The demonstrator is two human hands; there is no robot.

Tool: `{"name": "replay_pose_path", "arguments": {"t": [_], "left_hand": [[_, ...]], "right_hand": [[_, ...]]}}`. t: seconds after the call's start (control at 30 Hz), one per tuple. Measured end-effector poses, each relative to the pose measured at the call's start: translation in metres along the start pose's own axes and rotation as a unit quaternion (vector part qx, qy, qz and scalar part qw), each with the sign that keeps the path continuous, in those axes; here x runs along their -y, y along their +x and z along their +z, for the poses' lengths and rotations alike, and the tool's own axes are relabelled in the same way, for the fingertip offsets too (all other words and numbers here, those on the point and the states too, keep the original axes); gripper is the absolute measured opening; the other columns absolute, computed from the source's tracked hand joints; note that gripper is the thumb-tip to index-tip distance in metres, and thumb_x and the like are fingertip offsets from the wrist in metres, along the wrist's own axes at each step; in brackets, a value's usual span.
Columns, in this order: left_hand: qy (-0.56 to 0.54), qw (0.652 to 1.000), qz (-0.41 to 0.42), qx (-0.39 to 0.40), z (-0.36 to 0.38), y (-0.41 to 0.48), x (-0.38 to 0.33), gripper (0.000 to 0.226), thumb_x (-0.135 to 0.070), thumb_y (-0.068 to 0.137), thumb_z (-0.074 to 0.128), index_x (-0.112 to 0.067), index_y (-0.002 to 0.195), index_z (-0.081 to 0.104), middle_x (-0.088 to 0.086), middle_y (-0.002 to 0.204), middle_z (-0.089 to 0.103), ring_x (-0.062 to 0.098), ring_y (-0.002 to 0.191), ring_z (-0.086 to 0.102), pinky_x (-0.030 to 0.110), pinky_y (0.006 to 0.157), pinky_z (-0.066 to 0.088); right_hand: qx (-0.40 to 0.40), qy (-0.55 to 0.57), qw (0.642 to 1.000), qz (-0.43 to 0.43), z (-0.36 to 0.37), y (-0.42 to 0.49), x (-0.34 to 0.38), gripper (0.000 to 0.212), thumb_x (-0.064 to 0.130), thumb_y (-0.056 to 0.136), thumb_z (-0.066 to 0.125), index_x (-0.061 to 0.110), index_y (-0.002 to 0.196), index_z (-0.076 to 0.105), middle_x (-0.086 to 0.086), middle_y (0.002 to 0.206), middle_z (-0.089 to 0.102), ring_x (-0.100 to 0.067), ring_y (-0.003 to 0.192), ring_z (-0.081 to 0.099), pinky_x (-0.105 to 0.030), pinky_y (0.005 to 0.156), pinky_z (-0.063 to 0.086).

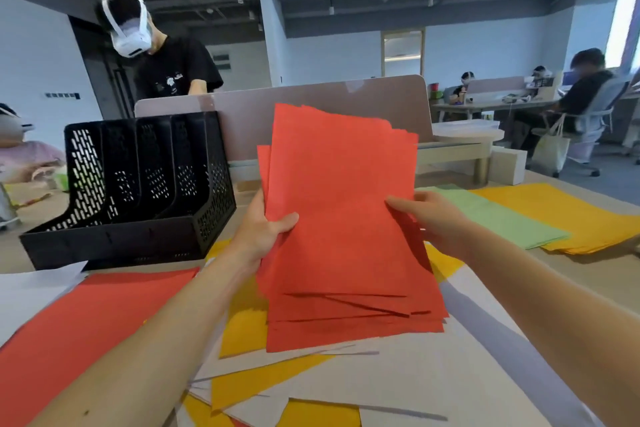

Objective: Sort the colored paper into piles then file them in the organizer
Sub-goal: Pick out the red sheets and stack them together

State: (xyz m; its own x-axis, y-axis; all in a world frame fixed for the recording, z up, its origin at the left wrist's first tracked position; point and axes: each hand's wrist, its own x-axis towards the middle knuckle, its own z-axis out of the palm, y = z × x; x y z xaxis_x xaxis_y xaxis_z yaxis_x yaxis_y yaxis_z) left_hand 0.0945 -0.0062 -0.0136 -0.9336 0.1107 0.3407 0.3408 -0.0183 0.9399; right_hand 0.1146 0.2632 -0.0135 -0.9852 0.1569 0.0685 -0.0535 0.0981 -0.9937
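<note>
I hold a stack of red paper [341, 218] upright over the table, its lower edges fanned apart. My left hand [263, 229] grips its left edge, thumb on the front. My right hand [427, 218] grips the right edge. The black mesh organizer [138, 184] with several slots stands to the left at the back, its slots looking empty. One red sheet [79, 322] lies flat at the lower left. Mixed yellow, white and lilac sheets [346, 385] lie scattered under the stack. A green pile [498, 218] and a yellow pile [561, 215] lie on the right.
A beige desk divider [242, 121] runs behind the organizer. A person in a white headset and black shirt [166, 59] stands beyond it. White sheets [27, 291] lie at the left edge. Other people sit at desks at the far right.
</note>
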Motion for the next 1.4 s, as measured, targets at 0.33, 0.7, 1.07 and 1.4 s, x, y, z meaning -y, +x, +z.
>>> {"name": "replay_pose_path", "arguments": {"t": [0.33,0.7,1.07,1.4], "left_hand": [[0.023,0.991,0.108,-0.072,-0.043,0.008,-0.091,0.039,-0.006,0.086,0.073,-0.021,0.119,0.058,0.000,0.111,0.070,0.016,0.098,0.070,0.034,0.080,0.059],[0.058,0.995,0.016,-0.076,-0.042,-0.015,-0.039,0.025,-0.007,0.082,0.078,-0.018,0.104,0.069,0.004,0.103,0.074,0.020,0.092,0.073,0.037,0.081,0.058],[0.162,0.970,-0.001,-0.183,-0.127,-0.040,-0.076,0.014,-0.016,0.092,0.069,-0.030,0.094,0.066,-0.003,0.099,0.072,0.019,0.091,0.069,0.038,0.082,0.056],[0.386,0.875,-0.183,-0.226,-0.241,-0.114,-0.066,0.014,-0.013,0.092,0.067,-0.014,0.106,0.071,0.005,0.102,0.069,0.024,0.090,0.065,0.033,0.079,0.051]], "right_hand": [[0.055,0.098,0.974,-0.197,0.045,-0.005,0.103,0.019,0.001,0.084,0.070,0.015,0.097,0.070,-0.007,0.102,0.074,-0.021,0.091,0.072,-0.035,0.082,0.059],[0.109,0.113,0.973,-0.168,0.069,-0.003,0.066,0.024,0.002,0.082,0.072,0.014,0.103,0.072,-0.007,0.103,0.075,-0.024,0.092,0.071,-0.040,0.083,0.057],[0.203,-0.073,0.965,-0.151,0.136,-0.012,0.073,0.009,0.020,0.095,0.063,0.016,0.090,0.069,0.010,0.064,0.069,-0.003,0.050,0.061,-0.018,0.046,0.045],[0.345,-0.116,0.931,0.033,0.256,-0.041,0.037,0.005,0.007,0.097,0.056,0.007,0.093,0.055,-0.004,0.064,0.046,-0.008,0.044,0.038,-0.016,0.035,0.030]]}}
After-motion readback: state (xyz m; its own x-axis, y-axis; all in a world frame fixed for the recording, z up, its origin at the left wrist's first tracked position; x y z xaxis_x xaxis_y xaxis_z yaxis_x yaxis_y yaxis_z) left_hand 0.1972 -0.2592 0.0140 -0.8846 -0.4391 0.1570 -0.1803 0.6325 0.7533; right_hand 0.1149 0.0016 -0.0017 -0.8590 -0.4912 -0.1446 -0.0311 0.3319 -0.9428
